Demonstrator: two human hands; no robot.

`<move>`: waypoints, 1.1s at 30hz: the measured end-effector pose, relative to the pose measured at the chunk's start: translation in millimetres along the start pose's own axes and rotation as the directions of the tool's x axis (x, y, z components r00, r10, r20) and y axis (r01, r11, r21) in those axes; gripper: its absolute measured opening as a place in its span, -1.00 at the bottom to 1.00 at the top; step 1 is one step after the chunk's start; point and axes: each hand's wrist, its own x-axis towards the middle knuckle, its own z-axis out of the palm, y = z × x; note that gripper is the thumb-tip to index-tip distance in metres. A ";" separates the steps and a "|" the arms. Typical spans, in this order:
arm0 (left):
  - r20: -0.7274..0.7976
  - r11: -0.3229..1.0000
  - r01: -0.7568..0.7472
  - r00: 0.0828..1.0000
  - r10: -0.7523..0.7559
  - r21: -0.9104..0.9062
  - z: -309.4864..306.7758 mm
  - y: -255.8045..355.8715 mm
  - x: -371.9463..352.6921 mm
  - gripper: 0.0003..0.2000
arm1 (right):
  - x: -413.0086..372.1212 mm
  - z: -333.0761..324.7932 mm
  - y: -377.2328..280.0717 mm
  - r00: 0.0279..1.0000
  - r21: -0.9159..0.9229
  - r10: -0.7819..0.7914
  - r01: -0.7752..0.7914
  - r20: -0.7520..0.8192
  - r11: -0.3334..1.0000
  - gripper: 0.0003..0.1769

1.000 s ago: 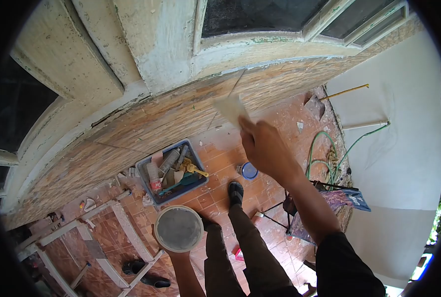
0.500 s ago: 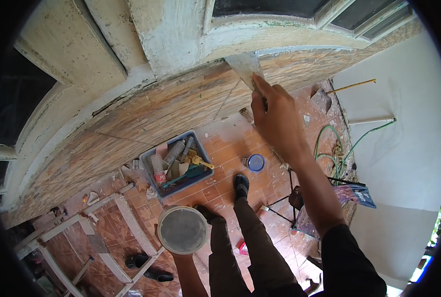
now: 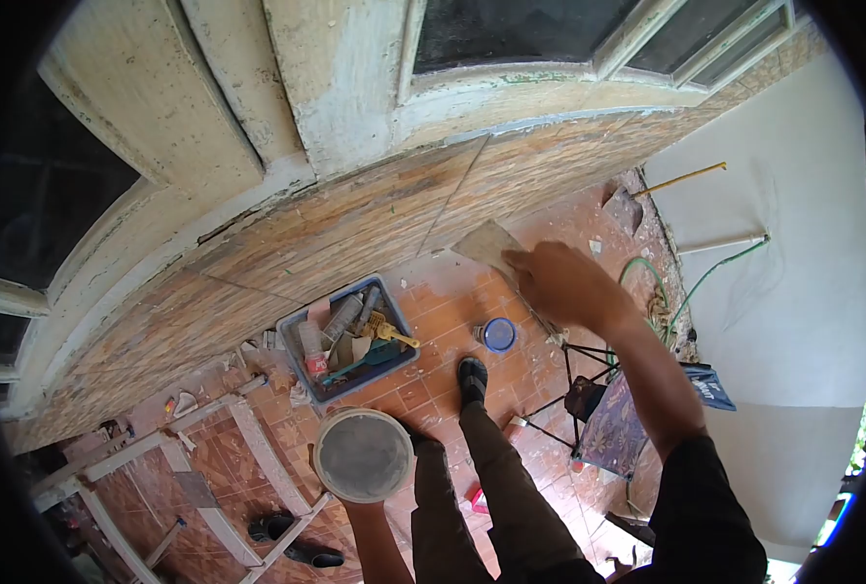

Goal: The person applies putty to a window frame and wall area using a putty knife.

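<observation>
My right hand [image 3: 574, 284] grips a wide putty knife [image 3: 487, 243], its flat blade pointing left, in the air away from the wall. My left hand [image 3: 361, 510] is under a round tub [image 3: 364, 456] and supports it; most of the fingers are hidden beneath. Something grey and smooth shows inside the tub's pale rim. Above both hands runs the white-painted window frame [image 3: 355, 107], worn and chipped, with a pale strip along its lower edge over the stone-look tiled wall [image 3: 355, 219].
On the tiled floor stand a grey bin [image 3: 353, 387] of bottles and tools and a container with a blue lid [image 3: 499, 335]. A wooden ladder [image 3: 258, 448] lies at lower left near dark shoes [image 3: 297, 545]. At right are a folding chair [image 3: 613, 428] and a green hose [image 3: 691, 302].
My right hand has drawn the putty knife down and away from the window frame's lower edge. The left hand still holds the tub in nearly the same place. The view has shifted slightly.
</observation>
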 end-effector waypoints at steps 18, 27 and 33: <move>0.141 0.977 -0.024 0.990 -0.006 0.212 -23.9 18.1 -1.9 -0.32 | 81.3 114.8 -26.1 0.666 0.321 0.108 0.206 -0.738 0.924 -0.36; 0.195 0.949 -0.138 0.977 0.083 0.285 -0.6 15.9 3.1 -0.33 | 20.5 89.8 -28.7 0.752 0.320 0.103 0.148 -0.651 0.936 -0.40; 0.207 0.950 -0.079 0.978 0.016 0.303 -2.1 13.8 2.2 -0.31 | 64.1 71.4 -45.5 0.740 0.285 0.128 0.089 -0.661 0.954 -0.46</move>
